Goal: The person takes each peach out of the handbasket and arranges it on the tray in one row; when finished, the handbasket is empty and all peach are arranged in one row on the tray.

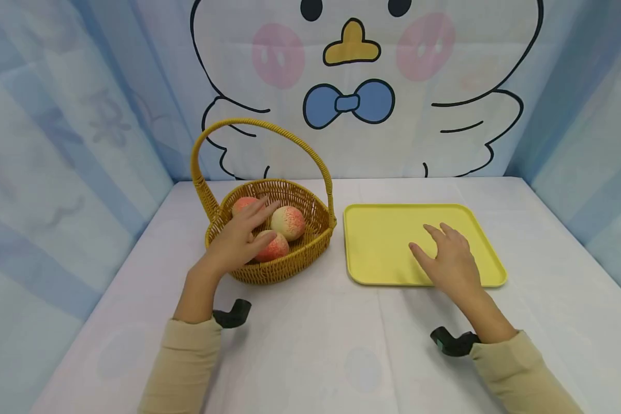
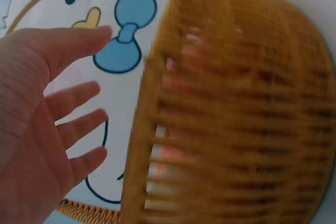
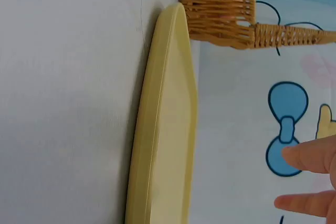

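A brown wicker basket [image 1: 290, 267] with a tall handle holds several red-and-cream peaches, one [image 1: 288, 223] at its middle. Over the basket's left part hovers my left hand [image 1: 238, 238], fingers spread and holding nothing; in the left wrist view the hand [image 2: 42, 124] is beside the basket wall [image 2: 236, 108]. My right hand [image 1: 452, 264] is above the right part of a yellow tray [image 1: 383, 247], its fingers apart with nothing between them. The right wrist view shows the tray [image 3: 170, 129] from its side and fingertips of the hand [image 3: 315, 182] at the right edge.
A white cloth [image 1: 310, 345] covers the table. Behind it hangs a backdrop [image 1: 352, 149] with a cartoon figure and blue bow tie, and blue patterned curtains [image 1: 57, 172] stand at both sides. The basket handle [image 1: 269, 125] arches high above the peaches.
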A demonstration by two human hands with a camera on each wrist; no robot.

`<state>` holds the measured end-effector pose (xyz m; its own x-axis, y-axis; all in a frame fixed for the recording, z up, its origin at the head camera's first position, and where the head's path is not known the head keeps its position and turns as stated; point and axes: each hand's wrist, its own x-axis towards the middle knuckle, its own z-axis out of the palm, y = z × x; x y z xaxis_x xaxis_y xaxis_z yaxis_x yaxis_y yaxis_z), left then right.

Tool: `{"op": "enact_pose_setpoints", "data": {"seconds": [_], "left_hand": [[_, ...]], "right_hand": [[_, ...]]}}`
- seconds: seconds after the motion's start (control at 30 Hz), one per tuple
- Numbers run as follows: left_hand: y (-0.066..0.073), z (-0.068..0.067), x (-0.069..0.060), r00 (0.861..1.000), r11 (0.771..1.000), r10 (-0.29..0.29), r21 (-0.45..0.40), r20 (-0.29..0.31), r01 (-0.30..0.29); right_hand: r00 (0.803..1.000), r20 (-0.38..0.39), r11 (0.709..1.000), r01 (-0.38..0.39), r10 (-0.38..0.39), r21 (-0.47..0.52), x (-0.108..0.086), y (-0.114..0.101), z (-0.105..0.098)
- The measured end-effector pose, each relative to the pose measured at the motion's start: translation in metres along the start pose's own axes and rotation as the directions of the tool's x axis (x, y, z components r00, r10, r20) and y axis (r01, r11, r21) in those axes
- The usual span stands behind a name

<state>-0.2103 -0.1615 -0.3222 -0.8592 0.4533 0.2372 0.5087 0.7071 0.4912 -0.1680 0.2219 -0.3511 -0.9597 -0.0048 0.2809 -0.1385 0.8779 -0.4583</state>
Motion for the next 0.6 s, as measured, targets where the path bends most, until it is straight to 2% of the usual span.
{"op": "enact_pose_setpoints", "data": {"seconds": [0.1, 0.23, 0.43, 0.6], "left_hand": [[-0.007, -0.006, -0.001, 0.998, 1.000, 0.017, -0.004, 0.064, -0.017], [-0.011, -0.012, 0.001, 0.990, 0.997, 0.081, 0.003, 0.119, -0.082], [-0.013, -0.017, 0.007, 0.969, 0.989, 0.138, 0.020, 0.206, -0.145], [-0.013, -0.019, 0.014, 0.945, 0.982, 0.173, 0.026, 0.278, -0.187]], "right_hand": [[0.999, -0.037, 1.000, -0.012, 0.013, 0.018, -0.001, 0.013, -0.006], [0.997, -0.077, 0.999, -0.019, 0.022, 0.046, -0.003, 0.027, -0.014], [0.992, -0.039, 0.989, -0.120, 0.123, 0.083, -0.006, 0.048, -0.024], [0.976, -0.019, 0.972, -0.214, 0.217, 0.095, -0.009, 0.066, -0.028]]}}
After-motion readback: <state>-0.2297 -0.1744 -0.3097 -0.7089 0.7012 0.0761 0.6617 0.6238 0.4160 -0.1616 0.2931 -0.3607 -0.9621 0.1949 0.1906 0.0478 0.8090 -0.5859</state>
